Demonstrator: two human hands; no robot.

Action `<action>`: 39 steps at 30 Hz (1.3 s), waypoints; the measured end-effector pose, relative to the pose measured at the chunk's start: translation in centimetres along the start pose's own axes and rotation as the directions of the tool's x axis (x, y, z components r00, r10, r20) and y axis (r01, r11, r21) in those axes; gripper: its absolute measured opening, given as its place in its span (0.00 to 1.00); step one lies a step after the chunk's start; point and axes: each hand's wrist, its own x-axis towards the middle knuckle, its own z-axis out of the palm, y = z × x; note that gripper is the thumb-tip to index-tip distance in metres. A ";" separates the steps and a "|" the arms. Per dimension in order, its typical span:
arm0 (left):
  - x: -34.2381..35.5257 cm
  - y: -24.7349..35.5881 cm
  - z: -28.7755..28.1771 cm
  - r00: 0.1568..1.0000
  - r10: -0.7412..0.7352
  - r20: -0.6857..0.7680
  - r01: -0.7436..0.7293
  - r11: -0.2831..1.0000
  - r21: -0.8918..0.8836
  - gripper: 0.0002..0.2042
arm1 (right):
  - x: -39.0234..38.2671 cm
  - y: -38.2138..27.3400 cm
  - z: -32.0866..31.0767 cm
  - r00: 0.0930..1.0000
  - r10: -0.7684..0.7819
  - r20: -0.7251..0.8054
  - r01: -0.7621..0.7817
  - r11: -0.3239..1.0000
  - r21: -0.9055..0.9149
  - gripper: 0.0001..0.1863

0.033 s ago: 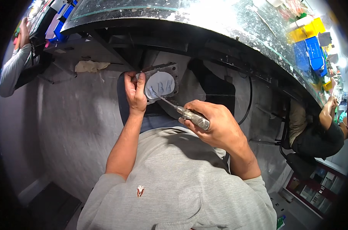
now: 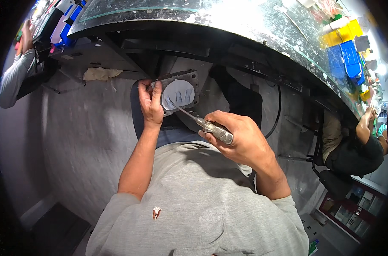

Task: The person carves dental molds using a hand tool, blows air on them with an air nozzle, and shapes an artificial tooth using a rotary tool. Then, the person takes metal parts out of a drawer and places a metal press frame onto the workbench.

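Note:
My left hand [image 2: 150, 104] grips the left edge of a dark, square metal plate [image 2: 194, 77] with holes near its corners, thumb lying on top. Set in that plate is a round, pale grey-blue disc [image 2: 174, 90] with several raised or cut shapes on its face. Closed around the bulky, silvery handle of a thin-shafted hand tool [image 2: 220, 133] is my right hand [image 2: 241, 138]. The shaft slants up and left, its tip at the disc's lower edge; whether it touches is too small to tell. The plate is held over my dark-clothed lap.
Ahead runs a workbench [image 2: 159, 13] with a worn, speckled top and a dark front edge. Blue bins [image 2: 352, 59] and a yellow bin [image 2: 349, 30] stand on its right. Other people sit left [image 2: 15, 79] and right [image 2: 352, 155]. A pale cloth [image 2: 102, 74] hangs or lies beyond my left hand.

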 end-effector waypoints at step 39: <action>0.3 -1.0 -0.3 0.977 -0.156 -0.146 0.152 0.988 -0.036 0.13 | -1.4 0.8 -1.8 0.986 0.164 -0.002 -0.163 0.976 -0.144 0.12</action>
